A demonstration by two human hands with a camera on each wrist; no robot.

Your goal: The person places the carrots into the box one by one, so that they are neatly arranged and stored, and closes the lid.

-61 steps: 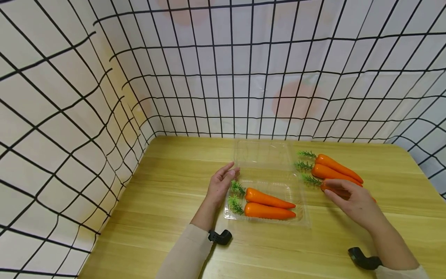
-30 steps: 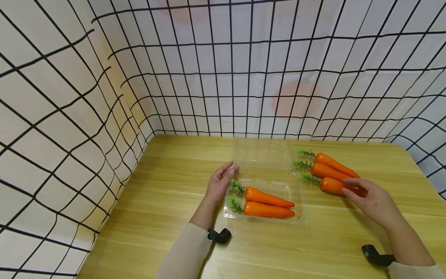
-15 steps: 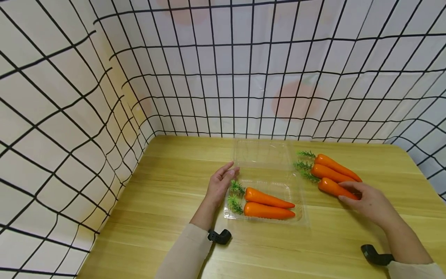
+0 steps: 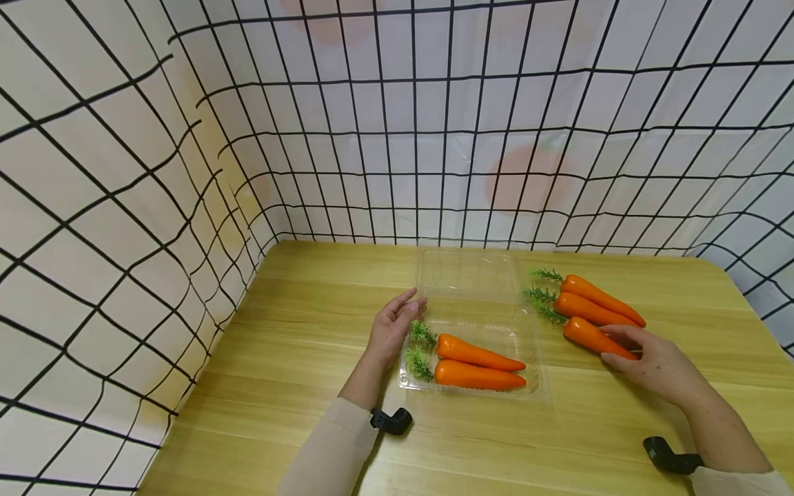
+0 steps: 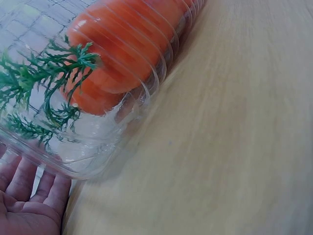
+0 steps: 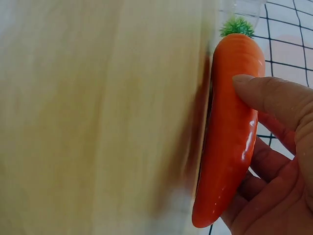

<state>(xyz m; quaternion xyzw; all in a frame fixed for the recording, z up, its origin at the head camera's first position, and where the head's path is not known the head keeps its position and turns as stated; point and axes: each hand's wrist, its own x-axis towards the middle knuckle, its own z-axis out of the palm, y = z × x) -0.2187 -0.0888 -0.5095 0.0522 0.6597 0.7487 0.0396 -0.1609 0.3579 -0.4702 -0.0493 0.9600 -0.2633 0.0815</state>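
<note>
In the head view, my right hand point(image 4: 660, 365) pinches an orange toy carrot point(image 4: 586, 333) between thumb and fingers, its green top pointing left. The right wrist view shows the thumb point(image 6: 266, 95) lying across that carrot, with the fingers on its far side. A clear plastic clamshell box point(image 4: 505, 335) lies with its lid point(image 4: 468, 272) folded back. Inside it, two carrots rest side by side, the far one point(image 4: 474, 351) and the near one point(image 4: 477, 375), green tops to the left. My left hand point(image 4: 389, 332) rests at the box's left side, fingers fairly straight against its wall in the left wrist view.
Two more carrots, the back one point(image 4: 598, 296) and the one in front of it point(image 4: 592, 310), lie right of the box, just beyond the held one. A wood-grain table point(image 4: 310, 310) carries everything. White cloth with a black grid point(image 4: 384, 151) surrounds it at the back and sides.
My right hand slid along the nearest carrot towards its tip, then took hold of it and drew it slightly nearer, angled away from the other two. The left hand and box stay put.
</note>
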